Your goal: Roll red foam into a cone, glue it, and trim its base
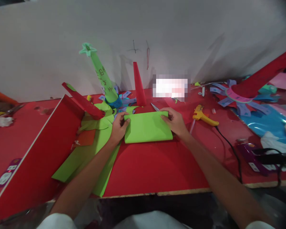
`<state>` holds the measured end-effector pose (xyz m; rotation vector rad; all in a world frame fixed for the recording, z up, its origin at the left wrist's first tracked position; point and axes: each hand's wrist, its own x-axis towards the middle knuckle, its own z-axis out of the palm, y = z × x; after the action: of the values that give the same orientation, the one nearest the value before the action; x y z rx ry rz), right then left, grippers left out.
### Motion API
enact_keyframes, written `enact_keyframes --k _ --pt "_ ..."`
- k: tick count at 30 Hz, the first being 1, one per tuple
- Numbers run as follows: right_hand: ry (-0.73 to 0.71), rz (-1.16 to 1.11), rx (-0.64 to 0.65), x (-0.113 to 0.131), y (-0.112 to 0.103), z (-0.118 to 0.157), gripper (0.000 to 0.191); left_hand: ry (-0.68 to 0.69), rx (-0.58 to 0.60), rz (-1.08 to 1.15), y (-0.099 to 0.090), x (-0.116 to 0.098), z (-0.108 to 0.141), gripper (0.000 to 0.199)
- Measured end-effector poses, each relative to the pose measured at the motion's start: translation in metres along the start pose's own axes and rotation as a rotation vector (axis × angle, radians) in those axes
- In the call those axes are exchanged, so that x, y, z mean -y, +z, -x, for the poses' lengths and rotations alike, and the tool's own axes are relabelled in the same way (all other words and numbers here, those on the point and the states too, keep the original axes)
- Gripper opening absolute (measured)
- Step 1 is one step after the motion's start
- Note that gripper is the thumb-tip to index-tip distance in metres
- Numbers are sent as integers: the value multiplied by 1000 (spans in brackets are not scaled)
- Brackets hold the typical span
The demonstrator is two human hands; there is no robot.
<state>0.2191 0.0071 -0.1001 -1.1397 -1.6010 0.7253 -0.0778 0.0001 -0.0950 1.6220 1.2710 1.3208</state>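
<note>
A bright green sheet of craft paper (147,127), folded or curled over along its near edge, is held just above the red table. My left hand (119,125) pinches its far left corner between thumb and fingers. At the far right corner, my right hand (175,121) grips the sheet the same way. More green paper (107,178) lies under my left forearm. Beyond the sheet, a pointed metal blade tip (154,107) shows; the rest of that tool is hidden. A red paper cone (139,86) stands behind my hands.
A green cone with a star top (102,76) stands at the back left, near a leaning red cone (85,103). A red divider panel (38,152) rises on the left. To the right lie a yellow glue gun (205,117) with its cord and a purple power strip (252,159).
</note>
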Motion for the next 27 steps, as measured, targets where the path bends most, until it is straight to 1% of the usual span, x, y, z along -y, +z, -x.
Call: enact_keyframes --k 10,20,27 --pt "-33 16 -3 -2 0 0 22 15 18 2 -2 5 0 31" --pt "-58 21 8 0 -1 0 23 64 -8 -38 -2 7 0 26" --pt "-60 10 -3 2 -1 -1 22 73 -12 -42 -1 8 -1 25"
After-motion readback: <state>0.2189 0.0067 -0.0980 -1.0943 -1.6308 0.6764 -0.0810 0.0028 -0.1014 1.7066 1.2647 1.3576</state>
